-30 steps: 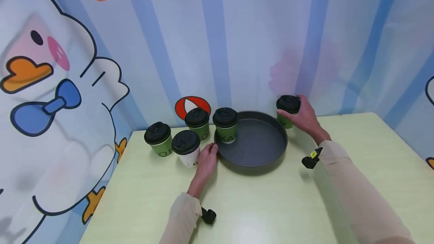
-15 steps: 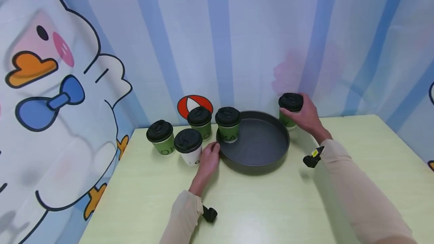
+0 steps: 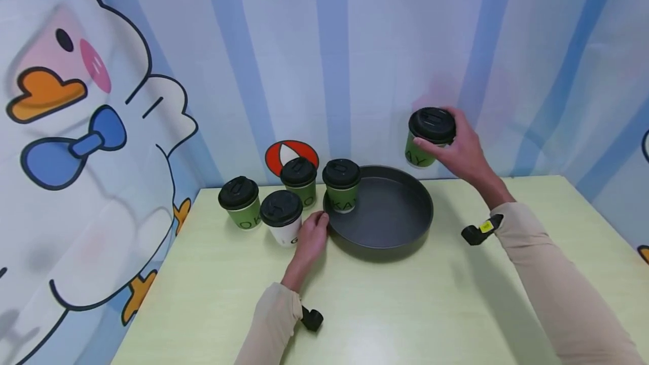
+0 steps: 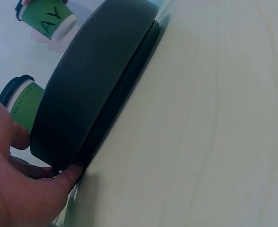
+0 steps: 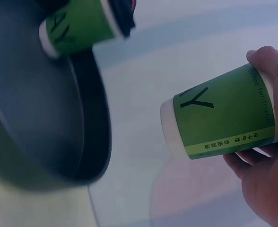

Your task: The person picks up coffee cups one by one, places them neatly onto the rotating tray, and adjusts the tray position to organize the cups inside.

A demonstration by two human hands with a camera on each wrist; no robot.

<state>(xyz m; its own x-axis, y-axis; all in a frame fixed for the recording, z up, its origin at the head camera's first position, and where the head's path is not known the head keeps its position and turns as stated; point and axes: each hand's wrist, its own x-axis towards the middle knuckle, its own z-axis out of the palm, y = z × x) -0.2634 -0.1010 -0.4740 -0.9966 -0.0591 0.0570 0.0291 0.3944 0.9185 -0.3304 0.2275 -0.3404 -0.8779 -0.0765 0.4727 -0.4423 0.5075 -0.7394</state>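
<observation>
My right hand (image 3: 462, 148) grips a green paper coffee cup (image 3: 418, 151) with a black lid, held in the air above the table, behind and right of the round dark baking pan (image 3: 390, 224). In the right wrist view the fingers and thumb wrap the lid end of this cup (image 5: 224, 118). My left hand (image 3: 310, 239) holds the pan's left edge; in the left wrist view its fingertips lie at the rim and low on the outer wall of the pan (image 4: 87, 90). Another green cup (image 3: 342, 193) stands upright inside the pan at its left.
Left of the pan stand a white cup (image 3: 284, 231) with a black lid, close to my left hand, and two green cups, one behind it (image 3: 304, 191) and one farther left (image 3: 245, 214). A printed duck curtain (image 3: 375, 61) hangs behind the pale table (image 3: 395, 308).
My right hand has lifted the green cup off the table behind the pan, raising it and bringing it slightly left. The left hand has stayed at the pan's edge.
</observation>
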